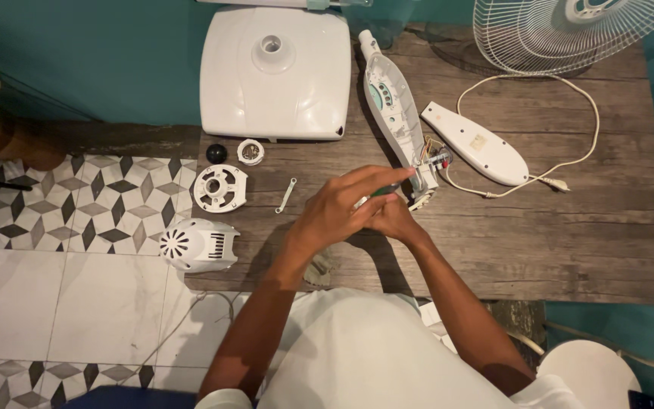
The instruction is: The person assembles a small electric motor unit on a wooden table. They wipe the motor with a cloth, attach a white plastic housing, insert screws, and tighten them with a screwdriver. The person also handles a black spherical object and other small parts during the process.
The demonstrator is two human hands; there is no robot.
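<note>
My left hand (pixel 342 208) lies over my right hand (pixel 393 220) above the wooden table (pixel 569 242). Together they grip a tool with a green handle (pixel 382 192), of which only a small part shows. Its tip points at the lower end of an opened white fan housing (pixel 393 106), where wires and small parts (pixel 434 160) are exposed. The housing's separate white cover (pixel 478 144) lies just to the right, with a white cord (pixel 562 163) looping from it.
A large white fan base (pixel 275 72) lies at the table's far edge. A fan grille (pixel 569 30) sits at the far right. On the left lie a black knob (pixel 216 153), a round white plate (pixel 220 188), a vented motor cover (pixel 198 245) and a small metal bracket (pixel 286 195).
</note>
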